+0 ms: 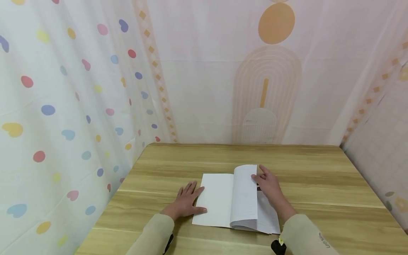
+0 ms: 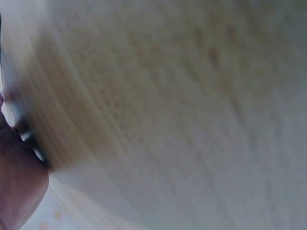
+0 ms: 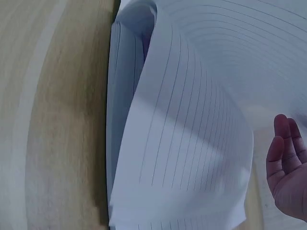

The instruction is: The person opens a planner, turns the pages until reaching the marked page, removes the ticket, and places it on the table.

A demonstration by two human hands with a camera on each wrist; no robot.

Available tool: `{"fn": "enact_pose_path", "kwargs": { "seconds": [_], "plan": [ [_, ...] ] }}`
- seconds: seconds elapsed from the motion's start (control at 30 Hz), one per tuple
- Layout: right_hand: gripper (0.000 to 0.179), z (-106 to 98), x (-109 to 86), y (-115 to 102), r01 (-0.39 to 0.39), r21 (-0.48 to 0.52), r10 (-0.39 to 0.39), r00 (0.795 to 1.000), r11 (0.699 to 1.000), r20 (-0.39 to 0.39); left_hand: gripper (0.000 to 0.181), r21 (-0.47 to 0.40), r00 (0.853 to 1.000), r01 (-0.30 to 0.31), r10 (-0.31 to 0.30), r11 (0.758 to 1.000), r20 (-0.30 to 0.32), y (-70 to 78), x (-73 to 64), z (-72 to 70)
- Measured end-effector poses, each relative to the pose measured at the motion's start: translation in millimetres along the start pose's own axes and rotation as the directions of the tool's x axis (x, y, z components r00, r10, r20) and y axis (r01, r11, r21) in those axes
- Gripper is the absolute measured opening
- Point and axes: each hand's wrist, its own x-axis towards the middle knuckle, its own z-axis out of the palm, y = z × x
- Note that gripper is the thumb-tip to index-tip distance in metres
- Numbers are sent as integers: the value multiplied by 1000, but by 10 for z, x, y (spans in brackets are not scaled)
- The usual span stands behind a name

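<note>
An open notebook point(image 1: 214, 200) lies on the table, its left side blank white. My left hand point(image 1: 186, 202) rests at its left edge, fingers spread, thumb on the blank page. A curled bundle of lined pages point(image 1: 245, 193) stands up from the right half. My right hand point(image 1: 269, 186) holds the pages' free edge, thumb over the near face and index finger pointing away. In the right wrist view the lined pages point(image 3: 182, 124) arch upward, and the fingers point(image 3: 283, 148) show at the right. The left wrist view is mostly blurred tabletop, with part of the hand point(image 2: 21, 177) at its left edge.
The wood-grain table point(image 1: 178, 157) extends around the notebook. Behind it hangs a pale patterned curtain point(image 1: 204, 88), and a dotted curtain point(image 1: 79, 106) runs along the left. A dark strap point(image 1: 278, 247) sits at the right wrist.
</note>
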Motion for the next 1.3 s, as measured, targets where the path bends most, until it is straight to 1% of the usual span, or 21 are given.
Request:
{"fn": "enact_pose_path", "kwargs": {
  "seconds": [0.1,0.23,0.4,0.53,0.63,0.7,0.77,0.8,0.83,0.87,0.9,0.93,0.97,1.0,1.03,1.07,1.1,1.13,1.2,1.23,1.3],
  "plan": [
    [66,76,-25,-32,10,51,-10,1000,999,6,90,-5,1000,-1,1,1000,0,14,-12,-9],
    [62,172,-70,-43,35,80,-38,999,996,33,89,-10,1000,-5,5,1000,-3,24,-24,-20],
    [62,263,-134,-2,108,64,-114,988,992,102,89,-12,1000,-6,6,1000,-6,11,-20,-9],
    [66,334,-170,42,169,5,-168,973,986,159,90,-25,1000,-9,9,1000,-14,-1,-15,-3],
    [68,390,-194,70,197,-62,-182,964,978,194,91,-59,1000,-16,14,998,-23,-6,-17,-9],
    [68,421,-213,94,234,-112,-205,954,966,219,91,-79,1000,-17,15,997,-26,-9,-20,-17],
    [63,443,-240,126,297,-172,-249,935,939,254,89,-100,999,-23,21,995,-29,-10,-27,-27],
    [60,449,-255,144,337,-209,-276,921,918,275,86,-101,999,-25,22,995,-32,-11,-30,-31],
    [56,454,-267,168,384,-247,-306,902,890,303,81,-113,999,-29,25,993,-37,-14,-33,-34],
    [53,457,-279,190,439,-290,-340,879,850,335,76,-127,999,-31,25,991,-44,-15,-36,-37],
    [50,459,-287,214,500,-340,-374,849,796,373,70,-143,998,-34,27,989,-51,-15,-36,-42],
    [49,458,-299,231,562,-392,-406,815,728,414,63,-168,998,-38,29,985,-60,-14,-37,-48],
    [48,456,-307,246,604,-443,-416,789,663,452,58,-192,997,-37,25,981,-66,-14,-36,-54],
    [49,455,-315,263,642,-489,-423,763,591,489,55,-222,997,-36,19,974,-75,-13,-33,-60],
    [50,453,-322,276,668,-526,-417,742,527,525,54,-259,997,-33,12,965,-82,-12,-29,-66],
    [52,450,-329,287,685,-556,-401,728,471,556,55,-291,996,-29,5,956,-84,-12,-25,-72],
    [54,449,-335,299,693,-580,-378,720,428,581,56,-322,996,-27,-2,946,-92,-13,-19,-76],
    [56,446,-343,306,692,-599,-349,722,404,598,59,-357,995,-22,-15,934,-99,-12,-14,-80],
    [57,448,-348,326,678,-628,-296,733,381,612,62,-381,994,-13,-31,925,-108,-15,3,-75],
    [58,449,-351,332,672,-635,-278,738,381,615,64,-380,993,-9,-36,925,-111,-15,5,-72],
    [59,451,-350,342,666,-641,-263,743,381,616,74,-330,993,1,-38,944,-108,-14,6,-60]
  ]
}}
